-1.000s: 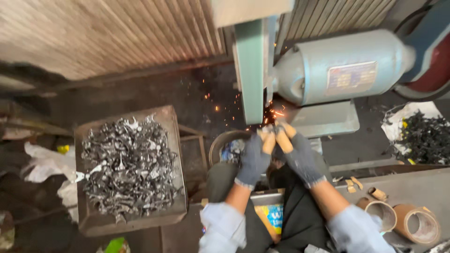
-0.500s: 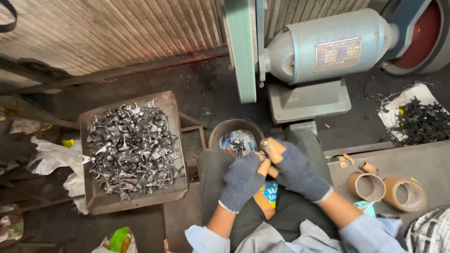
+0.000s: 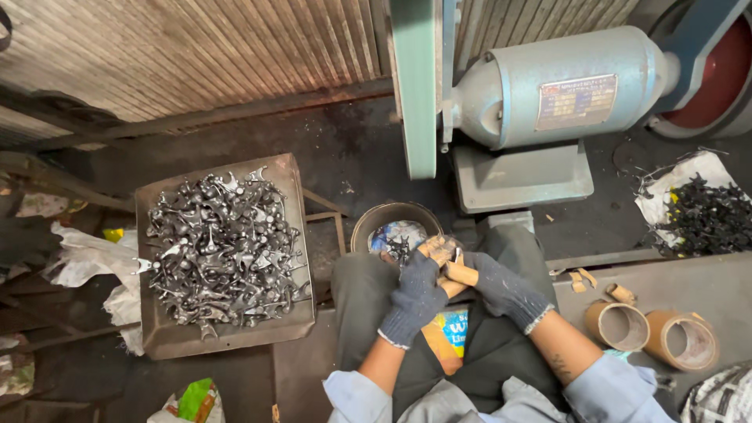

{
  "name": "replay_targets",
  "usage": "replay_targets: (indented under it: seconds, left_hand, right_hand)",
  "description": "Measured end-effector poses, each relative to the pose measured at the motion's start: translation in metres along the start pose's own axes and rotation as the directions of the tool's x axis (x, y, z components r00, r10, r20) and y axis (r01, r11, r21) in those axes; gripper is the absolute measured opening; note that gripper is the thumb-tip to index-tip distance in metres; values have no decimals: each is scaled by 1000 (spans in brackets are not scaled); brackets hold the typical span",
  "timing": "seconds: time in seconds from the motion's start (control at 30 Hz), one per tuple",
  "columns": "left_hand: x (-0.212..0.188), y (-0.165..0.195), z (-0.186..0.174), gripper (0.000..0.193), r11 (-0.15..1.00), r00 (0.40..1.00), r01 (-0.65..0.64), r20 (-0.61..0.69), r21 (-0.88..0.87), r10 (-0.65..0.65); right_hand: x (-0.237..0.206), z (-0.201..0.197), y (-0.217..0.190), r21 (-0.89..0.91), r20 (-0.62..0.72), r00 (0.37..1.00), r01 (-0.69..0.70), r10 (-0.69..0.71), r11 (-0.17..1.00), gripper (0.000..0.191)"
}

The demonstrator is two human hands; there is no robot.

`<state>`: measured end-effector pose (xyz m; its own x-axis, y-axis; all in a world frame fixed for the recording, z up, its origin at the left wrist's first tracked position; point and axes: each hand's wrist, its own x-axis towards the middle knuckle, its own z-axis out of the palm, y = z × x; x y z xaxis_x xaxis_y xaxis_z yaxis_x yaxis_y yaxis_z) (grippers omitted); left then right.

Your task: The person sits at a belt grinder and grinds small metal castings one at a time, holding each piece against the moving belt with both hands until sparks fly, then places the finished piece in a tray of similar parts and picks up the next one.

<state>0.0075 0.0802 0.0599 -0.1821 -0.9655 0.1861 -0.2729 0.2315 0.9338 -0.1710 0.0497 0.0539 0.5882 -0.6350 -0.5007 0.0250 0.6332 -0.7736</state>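
Note:
My left hand (image 3: 413, 301) and my right hand (image 3: 503, 291) wear dark knit gloves with tan wrapped fingertips. They meet over my lap, fingers pinched together on a small metal piece (image 3: 443, 254) that is mostly hidden by the fingertips. Just beyond the fingertips stands a round metal bowl (image 3: 368, 227) with a few small parts in it. The green sanding belt (image 3: 415, 86) of a grey-blue grinder motor (image 3: 564, 86) hangs farther back, apart from the hands.
A square metal tray (image 3: 157, 345) heaped with shiny cast metal parts (image 3: 219, 251) sits at my left. Dark parts (image 3: 709, 219) lie on a white sheet at right. Two cardboard tape cores (image 3: 650, 333) rest on the bench near a red wheel (image 3: 721, 78).
Both hands have drawn back from the belt, where sparks flew, down to my lap above the bowl. The view has tilted down with them.

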Motion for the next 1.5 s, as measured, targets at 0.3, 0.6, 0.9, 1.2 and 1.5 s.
replay_targets:
  seconds: [0.3,0.6,0.9,1.2,1.5]
  left_hand:
    - [103,-39,-26,22,285,865,443,323,-850,-383]
    - [118,-117,-8,30,917,928,371,102,-145,-359]
    - [64,-56,-15,59,924,983,143,158,-356,-91]
    - [67,-67,-15,28,844,937,348,115,-408,-331]
    - [88,-117,-19,22,709,884,437,117,-554,-453]
  right_hand:
    - [75,0,-38,-207,-173,902,360,-396,910,46]
    - [123,-6,-49,-279,-476,863,35,-170,960,34]
    - [46,0,-56,137,-39,967,254,-252,957,46]
    - [76,6,-57,-146,-320,930,138,-179,979,31]
    - [116,8,-67,274,-242,970,76,-8,959,28]
